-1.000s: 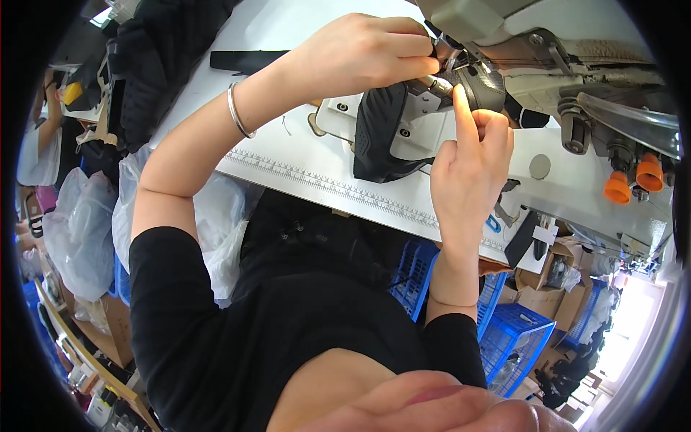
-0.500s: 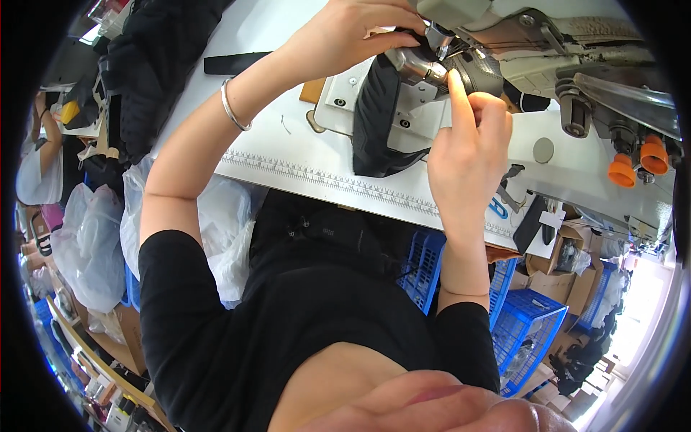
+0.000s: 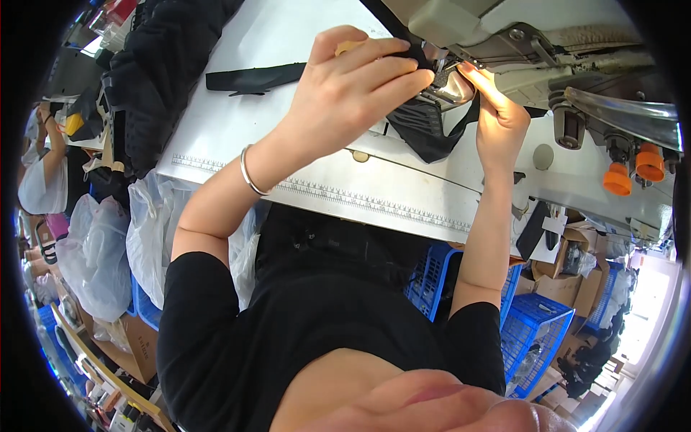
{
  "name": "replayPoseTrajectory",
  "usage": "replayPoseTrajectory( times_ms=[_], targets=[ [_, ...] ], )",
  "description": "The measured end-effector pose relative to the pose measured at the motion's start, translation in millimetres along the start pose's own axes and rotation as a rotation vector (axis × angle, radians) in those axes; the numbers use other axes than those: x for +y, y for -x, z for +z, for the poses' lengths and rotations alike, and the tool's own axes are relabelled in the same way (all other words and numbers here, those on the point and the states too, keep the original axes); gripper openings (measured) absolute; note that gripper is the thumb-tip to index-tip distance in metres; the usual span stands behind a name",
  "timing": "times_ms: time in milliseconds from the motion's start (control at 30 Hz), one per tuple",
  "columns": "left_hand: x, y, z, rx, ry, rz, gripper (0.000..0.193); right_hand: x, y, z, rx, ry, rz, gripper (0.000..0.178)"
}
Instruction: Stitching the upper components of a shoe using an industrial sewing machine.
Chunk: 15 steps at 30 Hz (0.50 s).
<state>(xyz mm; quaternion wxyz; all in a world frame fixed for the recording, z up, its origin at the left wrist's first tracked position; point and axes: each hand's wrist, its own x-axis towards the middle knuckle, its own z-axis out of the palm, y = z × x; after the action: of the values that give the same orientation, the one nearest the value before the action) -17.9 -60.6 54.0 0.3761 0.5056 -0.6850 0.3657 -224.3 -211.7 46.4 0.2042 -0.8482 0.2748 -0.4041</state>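
A black fabric piece (image 3: 426, 129) hangs in a loop at the head of a sewing machine (image 3: 518, 42), its ridged part under the metal foot area. My left hand (image 3: 353, 90) is closed on the fabric at the machine's left side, fingertips beside the needle area. A silver bangle circles that wrist. From the right, my right hand (image 3: 502, 119) pinches the fabric's edge close to the lit metal parts, its fingertips partly lost in glare. The needle itself is hidden behind my fingers.
A flat black strip (image 3: 252, 78) lies on the white table (image 3: 230, 129), left of my hand. Dark garments (image 3: 162, 79) pile at its left edge. A printed ruler (image 3: 360, 204) runs along the front. Orange knobs (image 3: 649, 162) stand right. Blue crates (image 3: 536, 331) and plastic bags (image 3: 93, 252) sit below.
My left hand has come down and nearer, over the fabric. My right hand has moved right and slightly up, from a pointing finger to a pinch. The fabric loop has shifted right.
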Motion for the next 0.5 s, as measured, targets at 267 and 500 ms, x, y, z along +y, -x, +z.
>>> replayPoseTrajectory(
  times_ms=[267, 500],
  targets=[
    [7.7, -3.6, -1.8, 0.024, 0.004, 0.013, 0.025, 6.7, -3.0, 4.4, 0.017, -0.014, -0.011, 0.038],
    [7.4, -2.4, 4.1, 0.075, 0.023, 0.035, 0.028, 9.4, -4.7, 6.4, 0.019, -0.062, 0.026, 0.034]
  ],
)
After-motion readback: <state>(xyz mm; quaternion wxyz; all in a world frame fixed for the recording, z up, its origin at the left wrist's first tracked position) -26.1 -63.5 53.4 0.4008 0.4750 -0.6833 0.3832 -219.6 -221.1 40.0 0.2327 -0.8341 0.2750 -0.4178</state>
